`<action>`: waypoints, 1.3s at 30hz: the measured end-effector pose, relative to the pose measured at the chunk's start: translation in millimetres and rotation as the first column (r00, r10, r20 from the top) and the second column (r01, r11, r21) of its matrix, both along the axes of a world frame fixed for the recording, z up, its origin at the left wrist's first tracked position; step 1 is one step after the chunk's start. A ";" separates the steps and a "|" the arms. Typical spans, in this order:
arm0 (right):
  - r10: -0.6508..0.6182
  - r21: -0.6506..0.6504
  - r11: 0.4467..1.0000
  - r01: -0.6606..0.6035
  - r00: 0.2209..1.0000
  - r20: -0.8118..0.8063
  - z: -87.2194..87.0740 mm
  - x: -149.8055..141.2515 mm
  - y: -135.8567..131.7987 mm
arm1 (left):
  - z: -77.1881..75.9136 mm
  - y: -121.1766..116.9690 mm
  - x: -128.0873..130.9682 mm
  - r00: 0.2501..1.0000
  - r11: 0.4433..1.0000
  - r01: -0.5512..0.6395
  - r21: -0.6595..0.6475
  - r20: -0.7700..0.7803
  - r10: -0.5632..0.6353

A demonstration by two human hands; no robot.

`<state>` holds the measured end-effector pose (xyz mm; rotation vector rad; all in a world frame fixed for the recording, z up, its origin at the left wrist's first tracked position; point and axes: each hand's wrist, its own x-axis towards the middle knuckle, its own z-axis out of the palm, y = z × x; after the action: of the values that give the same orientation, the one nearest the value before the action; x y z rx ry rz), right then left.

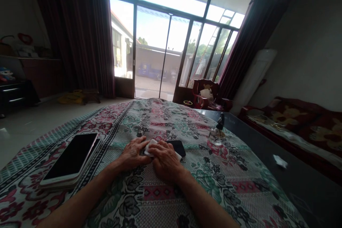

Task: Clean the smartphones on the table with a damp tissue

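A dark phone (178,148) lies flat on the patterned tablecloth in front of me, mostly covered by my hands. At its left end my left hand (133,155) holds it down, fingers bent and thumb toward the middle. My right hand (166,158) presses a folded white tissue (153,143) onto the phone's surface. The tissue shows between the two hands, and a white edge also peeks out beside the right palm. Most of the phone's left part is hidden under the fingers.
On the left a white-framed tablet (71,156) rests on a stack of similar devices. A clear spray bottle (217,135) with a black nozzle stands to the right. The flowered tablecloth (219,185) drapes over a dark table, where a crumpled white tissue (280,161) lies.
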<state>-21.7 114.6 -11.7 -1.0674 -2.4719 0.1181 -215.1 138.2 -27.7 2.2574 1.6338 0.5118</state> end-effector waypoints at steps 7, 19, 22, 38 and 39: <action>-0.092 0.013 0.996 0.093 0.994 -0.057 -2.5 5.0 10.8 | -3.4 4.7 -4.9 1.000 1.000 0.018 0.003 0.012 -0.018; 0.116 0.069 0.991 -0.117 0.993 0.019 0.4 -1.6 22.3 | -4.9 7.7 -3.3 0.999 0.999 -0.029 -0.015 0.016 0.030; 0.172 0.058 0.983 -0.173 0.985 0.029 6.1 5.1 14.3 | -3.5 6.3 -3.0 1.000 1.000 -0.022 -0.004 0.016 0.022; 0.135 0.015 0.991 -0.135 0.991 0.012 5.4 7.3 21.9 | 12.1 -1.2 2.0 0.998 0.998 -0.026 -0.052 -0.057 0.023; 0.145 0.010 0.989 -0.145 0.989 0.008 6.2 8.2 21.1 | 12.3 -1.6 2.2 0.998 0.998 -0.027 -0.052 -0.061 0.024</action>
<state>-13.4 135.6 -5.5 -0.8844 -2.5520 0.1454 -212.9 136.6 -15.4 2.2366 1.6869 0.4050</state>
